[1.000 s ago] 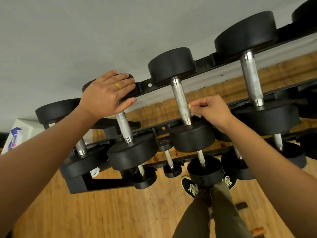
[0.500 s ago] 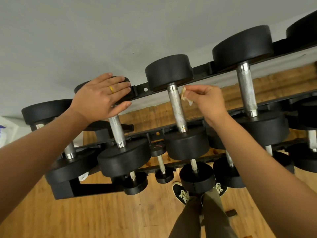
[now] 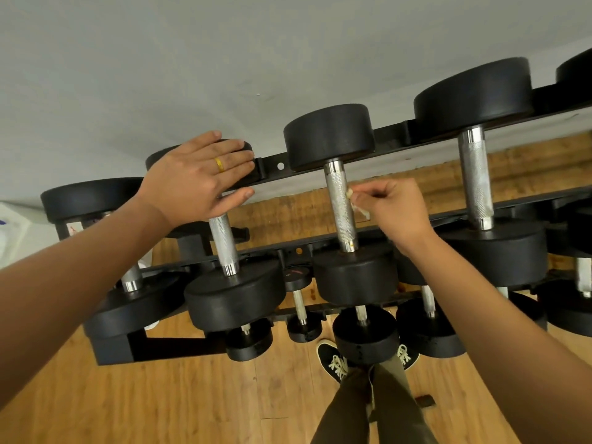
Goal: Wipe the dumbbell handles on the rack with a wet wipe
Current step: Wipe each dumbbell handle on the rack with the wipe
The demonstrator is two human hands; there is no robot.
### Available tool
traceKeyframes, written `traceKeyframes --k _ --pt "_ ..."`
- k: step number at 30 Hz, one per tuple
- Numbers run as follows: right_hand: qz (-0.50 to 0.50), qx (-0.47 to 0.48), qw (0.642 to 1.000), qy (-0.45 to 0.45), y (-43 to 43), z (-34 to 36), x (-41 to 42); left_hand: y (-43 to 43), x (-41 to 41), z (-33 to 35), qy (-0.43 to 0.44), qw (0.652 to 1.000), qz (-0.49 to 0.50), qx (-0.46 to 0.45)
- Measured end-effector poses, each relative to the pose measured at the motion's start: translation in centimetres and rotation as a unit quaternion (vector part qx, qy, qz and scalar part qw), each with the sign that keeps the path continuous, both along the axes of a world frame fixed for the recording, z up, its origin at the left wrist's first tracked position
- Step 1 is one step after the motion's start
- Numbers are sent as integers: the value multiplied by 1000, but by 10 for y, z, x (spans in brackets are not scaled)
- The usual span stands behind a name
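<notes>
A black rack (image 3: 394, 129) carries several black dumbbells with knurled steel handles. My right hand (image 3: 394, 209) pinches a small crumpled wet wipe (image 3: 357, 205) against the right side of the middle dumbbell's handle (image 3: 339, 203), about halfway along it. My left hand (image 3: 198, 176) lies flat with straight fingers on the far head of the neighbouring dumbbell to the left, whose handle (image 3: 224, 241) shows below the palm. Another dumbbell handle (image 3: 475, 181) stands free to the right.
Lower tiers hold smaller dumbbells (image 3: 304, 318). A white wipes pack (image 3: 12, 232) sits at the far left edge. My legs and dark shoes (image 3: 333, 360) stand on the wooden floor (image 3: 160, 395) in front of the rack. A pale wall (image 3: 224, 59) runs behind.
My right hand with the wipe slid up the middle handle, then came back down to about mid-handle. My left hand stayed on the same dumbbell head.
</notes>
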State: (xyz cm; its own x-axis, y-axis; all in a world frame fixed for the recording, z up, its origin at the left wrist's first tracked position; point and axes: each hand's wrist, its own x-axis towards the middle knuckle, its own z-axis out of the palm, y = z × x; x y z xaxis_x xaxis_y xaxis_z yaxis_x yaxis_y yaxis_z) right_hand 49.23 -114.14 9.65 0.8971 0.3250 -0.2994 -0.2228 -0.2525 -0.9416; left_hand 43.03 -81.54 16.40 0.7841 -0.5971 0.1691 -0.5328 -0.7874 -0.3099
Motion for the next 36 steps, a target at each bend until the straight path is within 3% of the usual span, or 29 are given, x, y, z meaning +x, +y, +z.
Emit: traceKeyframes --k 6,12,19,26,32,36 --pt "-21 11 999 -21 15 4 17 -1 0 0 -1 1000 -2 0" --pt "13 -45 998 45 -19 -12 -28 -1 0 -1 1 1000 -2 -2" --pt "1 -29 1000 -3 -3 -1 -6 -3 0 0 -2 1000 -1 -9" --pt "94 -131 987 10 -26 -6 -29 -2 0 1 5 1000 6 -4" --pt "-25 -70 997 -35 -3 1 -1 -2 0 1 1 1000 0 -4" --pt "-38 -58 995 -70 19 12 16 -1 0 0 2 1000 0 -5"
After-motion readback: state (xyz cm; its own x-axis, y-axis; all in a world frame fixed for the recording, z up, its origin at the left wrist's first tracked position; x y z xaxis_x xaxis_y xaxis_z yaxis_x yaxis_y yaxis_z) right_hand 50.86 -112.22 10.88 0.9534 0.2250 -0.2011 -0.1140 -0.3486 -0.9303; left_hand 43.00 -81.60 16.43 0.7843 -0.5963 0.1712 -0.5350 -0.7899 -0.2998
